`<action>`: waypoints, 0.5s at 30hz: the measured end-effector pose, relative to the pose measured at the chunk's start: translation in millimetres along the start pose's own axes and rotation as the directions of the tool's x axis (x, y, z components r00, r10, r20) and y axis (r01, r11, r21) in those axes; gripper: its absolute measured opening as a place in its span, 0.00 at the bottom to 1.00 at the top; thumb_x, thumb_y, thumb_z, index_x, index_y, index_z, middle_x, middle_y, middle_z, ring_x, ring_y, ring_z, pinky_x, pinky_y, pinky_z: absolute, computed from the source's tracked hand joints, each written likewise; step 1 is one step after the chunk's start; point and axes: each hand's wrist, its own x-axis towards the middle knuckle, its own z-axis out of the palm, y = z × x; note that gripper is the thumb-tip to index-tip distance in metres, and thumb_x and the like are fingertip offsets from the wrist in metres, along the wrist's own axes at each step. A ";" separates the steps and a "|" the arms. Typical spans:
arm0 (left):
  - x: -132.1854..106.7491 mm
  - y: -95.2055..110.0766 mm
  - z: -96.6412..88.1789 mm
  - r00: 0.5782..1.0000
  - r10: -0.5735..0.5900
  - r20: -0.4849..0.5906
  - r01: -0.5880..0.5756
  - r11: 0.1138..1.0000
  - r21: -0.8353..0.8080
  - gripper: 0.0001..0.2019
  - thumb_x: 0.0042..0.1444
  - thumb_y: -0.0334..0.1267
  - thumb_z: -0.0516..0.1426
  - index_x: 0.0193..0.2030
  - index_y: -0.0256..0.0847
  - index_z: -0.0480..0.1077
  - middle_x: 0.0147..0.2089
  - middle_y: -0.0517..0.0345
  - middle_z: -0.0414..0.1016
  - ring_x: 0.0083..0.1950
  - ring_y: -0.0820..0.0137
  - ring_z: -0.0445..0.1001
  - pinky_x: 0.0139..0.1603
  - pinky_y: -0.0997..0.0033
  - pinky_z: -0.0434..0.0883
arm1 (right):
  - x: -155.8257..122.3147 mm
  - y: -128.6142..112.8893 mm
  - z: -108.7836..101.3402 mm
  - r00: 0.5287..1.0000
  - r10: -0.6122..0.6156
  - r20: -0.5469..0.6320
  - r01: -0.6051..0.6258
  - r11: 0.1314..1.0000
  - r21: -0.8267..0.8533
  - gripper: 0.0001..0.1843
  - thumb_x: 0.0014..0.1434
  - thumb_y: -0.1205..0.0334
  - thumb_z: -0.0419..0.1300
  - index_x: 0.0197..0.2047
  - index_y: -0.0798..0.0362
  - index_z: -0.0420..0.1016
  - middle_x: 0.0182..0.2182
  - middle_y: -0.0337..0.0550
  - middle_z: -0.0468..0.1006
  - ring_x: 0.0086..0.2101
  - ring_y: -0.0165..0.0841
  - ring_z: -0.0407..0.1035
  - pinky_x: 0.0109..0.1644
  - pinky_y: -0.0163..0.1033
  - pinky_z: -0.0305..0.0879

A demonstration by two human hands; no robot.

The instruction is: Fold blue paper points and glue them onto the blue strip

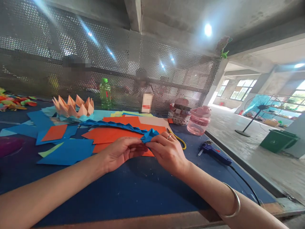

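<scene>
The pleated blue paper strip [149, 135] sits at twelve o'clock from my wrists, light and crisp, and would crush if squeezed, so it's best pinched at its folded end. My left hand [121, 149] and right hand [166, 152] are nearly closed, both pinching that end, above an orange paper sheet [111, 135] on the bench [95, 194].

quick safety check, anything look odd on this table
One thing stands out: the blue hot glue gun lies on its side directly on the blue table top, with no stand visible, and its black cord trails toward the table's near corner. The orange and blue paper sheets just look scattered.
</scene>
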 end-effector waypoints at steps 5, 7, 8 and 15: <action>-0.7 1.3 1.4 1.000 -0.009 -0.022 0.009 1.000 -0.008 0.07 0.52 0.31 0.59 0.31 0.34 0.79 0.32 0.51 0.82 0.36 0.68 0.78 0.40 0.74 0.76 | -0.1 -0.6 -0.4 1.000 0.008 0.011 -0.008 1.000 0.004 0.09 0.60 0.68 0.56 0.39 0.50 0.77 0.34 0.39 0.78 0.34 0.32 0.63 0.40 0.37 0.60; 0.0 0.1 0.3 1.000 0.009 -0.019 -0.008 1.000 0.007 0.06 0.50 0.34 0.61 0.33 0.34 0.79 0.33 0.51 0.82 0.36 0.68 0.78 0.40 0.74 0.76 | 0.2 -1.2 -1.2 1.000 0.008 0.018 -0.008 1.000 0.004 0.09 0.60 0.69 0.56 0.39 0.50 0.77 0.34 0.39 0.78 0.34 0.32 0.63 0.40 0.37 0.60; 0.5 -0.9 -0.4 1.000 0.017 -0.021 -0.017 1.000 0.021 0.06 0.49 0.35 0.63 0.33 0.35 0.79 0.34 0.51 0.81 0.36 0.68 0.78 0.40 0.74 0.76 | 0.4 -1.5 -1.6 1.000 0.006 0.022 -0.006 1.000 0.002 0.09 0.60 0.69 0.56 0.38 0.50 0.77 0.34 0.39 0.78 0.34 0.32 0.63 0.40 0.37 0.60; 1.5 -4.3 -2.3 0.997 0.043 -0.060 -0.038 0.996 0.074 0.07 0.41 0.36 0.68 0.28 0.35 0.79 0.31 0.53 0.81 0.34 0.69 0.77 0.39 0.75 0.74 | 0.5 -4.7 -1.5 1.000 -0.001 0.004 0.001 0.999 0.054 0.10 0.61 0.68 0.55 0.40 0.49 0.77 0.35 0.41 0.78 0.35 0.32 0.64 0.41 0.38 0.62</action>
